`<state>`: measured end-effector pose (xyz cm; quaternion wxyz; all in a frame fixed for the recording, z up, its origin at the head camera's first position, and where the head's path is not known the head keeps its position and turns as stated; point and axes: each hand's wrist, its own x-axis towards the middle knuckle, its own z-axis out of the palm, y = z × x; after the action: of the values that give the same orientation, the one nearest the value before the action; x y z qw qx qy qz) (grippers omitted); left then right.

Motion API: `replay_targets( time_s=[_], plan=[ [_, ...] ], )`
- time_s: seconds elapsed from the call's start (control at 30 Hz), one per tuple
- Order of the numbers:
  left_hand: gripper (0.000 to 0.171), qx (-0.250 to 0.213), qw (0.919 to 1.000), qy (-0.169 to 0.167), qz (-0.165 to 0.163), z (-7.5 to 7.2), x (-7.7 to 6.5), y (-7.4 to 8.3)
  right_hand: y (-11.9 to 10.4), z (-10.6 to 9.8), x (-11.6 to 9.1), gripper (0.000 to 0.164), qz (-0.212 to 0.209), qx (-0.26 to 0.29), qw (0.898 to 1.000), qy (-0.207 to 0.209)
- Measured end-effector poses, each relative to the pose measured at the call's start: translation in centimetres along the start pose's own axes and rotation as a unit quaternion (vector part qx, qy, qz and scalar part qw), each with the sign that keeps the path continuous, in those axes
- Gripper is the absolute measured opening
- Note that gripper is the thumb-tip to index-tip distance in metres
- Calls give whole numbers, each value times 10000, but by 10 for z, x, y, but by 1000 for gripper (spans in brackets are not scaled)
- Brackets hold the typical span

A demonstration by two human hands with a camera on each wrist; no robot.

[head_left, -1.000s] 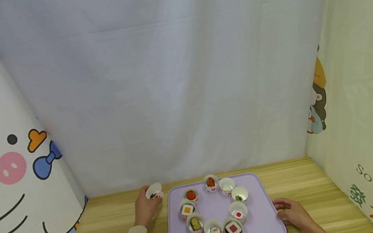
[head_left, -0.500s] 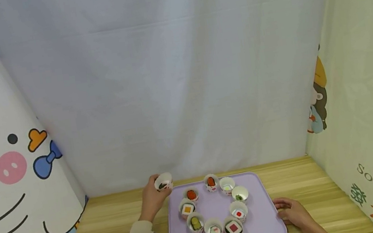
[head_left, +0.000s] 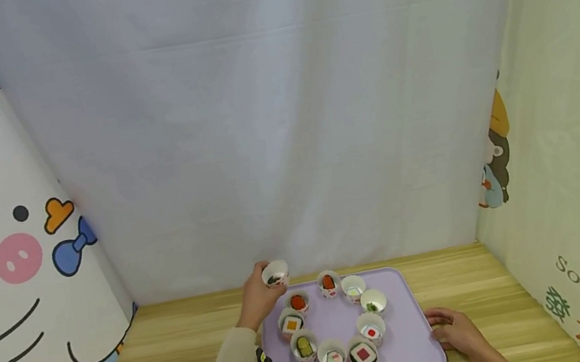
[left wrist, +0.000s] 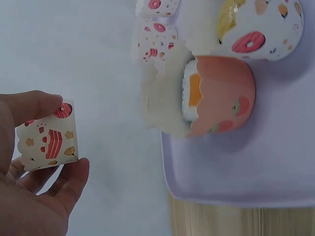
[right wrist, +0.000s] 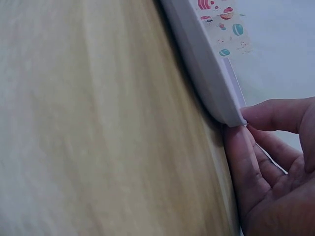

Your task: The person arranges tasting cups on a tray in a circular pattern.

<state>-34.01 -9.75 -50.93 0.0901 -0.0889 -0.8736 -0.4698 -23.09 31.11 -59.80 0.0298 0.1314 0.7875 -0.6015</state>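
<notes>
My left hand [head_left: 258, 298] grips a white paper baking cup [head_left: 275, 274] above the back left corner of the lilac tray [head_left: 408, 352]. A small dark green piece shows inside it. The left wrist view shows thumb and fingers round the cup [left wrist: 49, 140], which is printed with cake and doughnut pictures. At the tray's right edge, my right hand [head_left: 456, 332] pinches the rim; in the right wrist view the thumb lies on the rim [right wrist: 231, 101] with fingers below it. Several paper cups with toy sushi pieces stand in a ring on the tray, among them a pink cup [left wrist: 221, 101].
The tray lies on a wood-grain table [head_left: 163, 353]. A pale curtain [head_left: 284, 144] hangs along the back edge, with printed cloths at both sides. The nearest cups to my left hand are one with a red-orange piece [head_left: 297, 302] and another at the back [head_left: 328, 284].
My left hand has carried the paper cup up and to the right, from beside the tray to above its back left corner. The right hand and the tray have stayed in place.
</notes>
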Motion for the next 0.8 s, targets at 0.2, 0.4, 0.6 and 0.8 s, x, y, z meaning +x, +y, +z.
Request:
replay_targets(
  time_s=[0.2, 0.4, 0.6, 0.8],
  plan=[
    [63, 24, 9997, -219, -119, 15, 6, 7, -1, 2, -2, 55, 76, 15, 9998, 165],
    [65, -184, 9984, -488, -218, 26, 12, 12, -3, 1, -1, 51, 175, -22, 9996, 225],
    [67, -126, 9972, -709, -213, 38, 18, 14, -3, 0, -1, 52, 119, -11, 9997, 193],
    [67, 38, 9977, -648, -214, 50, 23, 13, -4, -1, -1, 54, 28, -21, 9999, 123]
  ],
)
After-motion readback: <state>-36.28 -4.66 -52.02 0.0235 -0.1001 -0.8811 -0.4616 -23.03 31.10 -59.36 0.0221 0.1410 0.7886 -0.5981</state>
